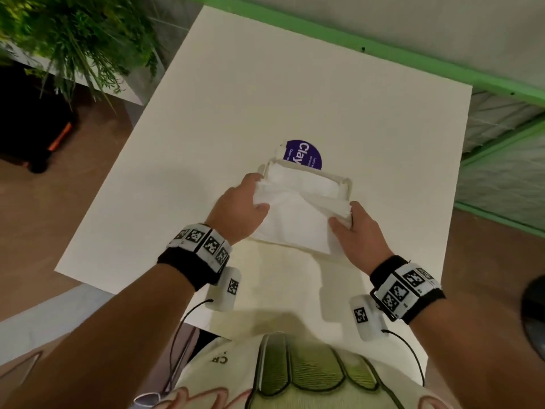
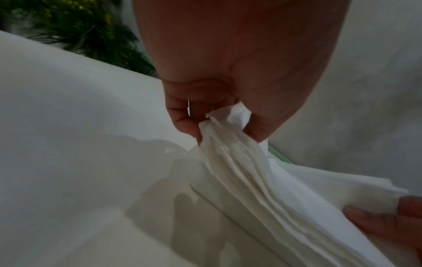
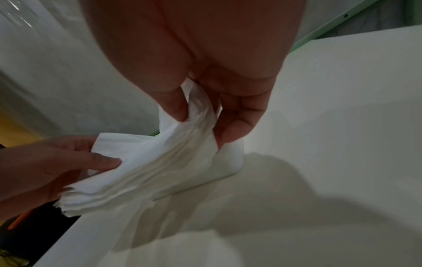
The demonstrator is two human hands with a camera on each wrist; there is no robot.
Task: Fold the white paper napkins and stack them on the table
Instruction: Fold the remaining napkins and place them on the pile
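Napkins: one bundle of white paper napkins (image 1: 295,214), several layers thick; the exact count of sheets cannot be told. Held between both hands just above the table, over a napkin holder.
Hands: two, both bare, each with a marker-covered wristband.
Table: one, white (image 1: 265,98); the bundle hangs near its middle, on the side towards the person.
Napkin holder: one, pale and open-topped (image 1: 345,184), directly behind and under the bundle, with more white paper in it.
Sticker: one, round and purple (image 1: 306,152), on the table just beyond the holder, partly hidden by it.
Plant: one, green and feathery (image 1: 73,33), off the table's far left corner.
Frame: green bars (image 1: 383,51) along the far side.
Left hand (image 1: 239,211): fingers and thumb curled, pinching the bundle's left end, which bunches at the grip.
Right hand (image 1: 359,234): thumb on top, fingers beneath, pinching the bundle's right end.
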